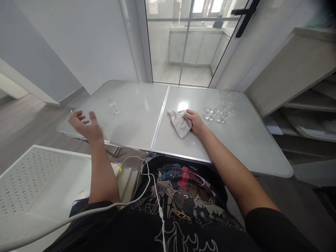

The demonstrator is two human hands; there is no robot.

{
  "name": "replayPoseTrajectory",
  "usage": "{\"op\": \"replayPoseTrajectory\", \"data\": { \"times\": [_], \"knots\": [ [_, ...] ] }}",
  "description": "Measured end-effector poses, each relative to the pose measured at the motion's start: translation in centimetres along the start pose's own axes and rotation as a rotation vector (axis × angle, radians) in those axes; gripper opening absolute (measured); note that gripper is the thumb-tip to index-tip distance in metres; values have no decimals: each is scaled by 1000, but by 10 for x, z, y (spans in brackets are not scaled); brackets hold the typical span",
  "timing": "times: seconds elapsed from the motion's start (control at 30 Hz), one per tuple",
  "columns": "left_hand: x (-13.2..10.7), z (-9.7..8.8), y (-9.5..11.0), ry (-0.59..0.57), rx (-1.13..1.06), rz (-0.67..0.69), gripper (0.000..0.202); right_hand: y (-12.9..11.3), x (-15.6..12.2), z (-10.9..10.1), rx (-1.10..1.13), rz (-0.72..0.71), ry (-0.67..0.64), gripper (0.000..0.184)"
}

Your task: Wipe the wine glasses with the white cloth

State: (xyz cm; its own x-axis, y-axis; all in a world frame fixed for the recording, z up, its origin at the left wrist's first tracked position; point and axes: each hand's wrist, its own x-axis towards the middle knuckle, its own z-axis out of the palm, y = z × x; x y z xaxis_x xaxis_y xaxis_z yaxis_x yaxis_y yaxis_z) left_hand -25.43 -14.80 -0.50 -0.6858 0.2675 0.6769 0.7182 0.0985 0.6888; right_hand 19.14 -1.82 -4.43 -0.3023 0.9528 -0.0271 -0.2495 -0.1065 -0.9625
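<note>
Closest in, a thin white cable (153, 182) runs down a black printed T-shirt (183, 210), and a white perforated plastic surface (31, 171) sits low on the left, apart from the table's near edge. Beyond it stands a pale grey folding table with a metal rim (183, 156) and a metal seam down its middle.

The left hand (85, 127) hovers over the near left edge, open with fingers spread and holding nothing. The tabletop ahead of it is bare as far as a single small clear stemmed glass (114, 106), which stands upright and well apart from the hand.

Just right of the seam, the right hand (195, 120) rests on the table with its fingers closed on a crumpled light grey cloth (180, 123). The cloth lies on the surface and trails towards the near edge. A cluster of clear stemmed glasses (219, 112) stands near this hand, to its right and slightly farther back, short of the far edge. The wide right end of the table is bare.

Past the far edge is a sliding glass door (183, 45), and pale shelves (301, 105) stand close to the right corner.
</note>
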Motion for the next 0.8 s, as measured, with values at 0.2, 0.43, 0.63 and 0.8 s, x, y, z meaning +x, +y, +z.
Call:
{"op": "replayPoseTrajectory", "data": {
  "times": [0.2,0.43,0.63,0.8],
  "knots": [
    [0,22,-29,-189,5,-119,94,-5,-3,4,72,10,28,20],
    [16,54,-37,-345,0,-164,105,-3,1,-3,228,-8,79,14],
    [22,87,-30,-555,-75,-119,88,-2,0,2,212,8,42,15],
    [29,101,-15,-508,-143,-96,56,-7,-1,4,188,-60,90,17]
  ]
}}
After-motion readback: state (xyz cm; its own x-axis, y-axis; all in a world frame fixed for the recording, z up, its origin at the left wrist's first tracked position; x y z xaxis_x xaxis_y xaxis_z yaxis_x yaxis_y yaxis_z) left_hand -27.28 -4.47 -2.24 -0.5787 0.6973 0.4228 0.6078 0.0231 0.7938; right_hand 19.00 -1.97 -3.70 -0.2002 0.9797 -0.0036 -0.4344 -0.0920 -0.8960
